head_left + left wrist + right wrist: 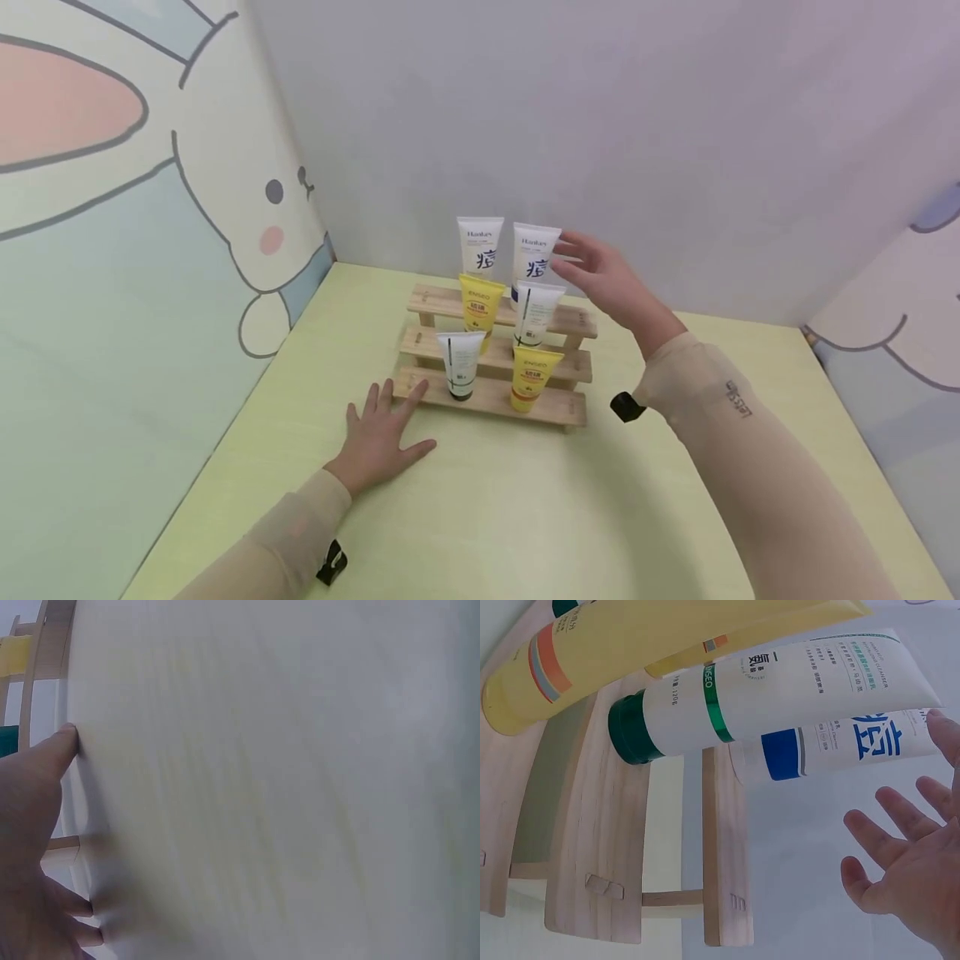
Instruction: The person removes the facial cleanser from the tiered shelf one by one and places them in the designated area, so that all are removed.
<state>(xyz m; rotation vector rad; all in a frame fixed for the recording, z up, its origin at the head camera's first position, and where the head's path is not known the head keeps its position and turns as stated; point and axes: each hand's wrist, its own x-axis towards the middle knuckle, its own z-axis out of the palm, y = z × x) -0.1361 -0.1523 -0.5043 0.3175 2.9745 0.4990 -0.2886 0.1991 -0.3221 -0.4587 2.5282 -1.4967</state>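
Observation:
A three-step wooden rack (487, 398) holds several squeeze tubes standing on their caps. My right hand (611, 283) is beside the top-right white tube with blue lettering (534, 250); its fingers (896, 825) are spread and loosely bent, with a fingertip close to the tube's upper end. Whether it touches there I cannot tell. Spread over the table, my left hand (378, 442) has its fingertips at the rack's front left corner. Another blue-lettered white tube (480, 242) stands top left. Yellow tubes (531, 379) and green-capped white tubes (780, 690) occupy the lower steps.
The pale yellow-green table (487, 517) carries the rack near its back. A plain light wall (600, 108) rises behind it, and a wall with a cartoon rabbit (225, 167) borders the left side. Another decorated wall (915, 317) is on the right.

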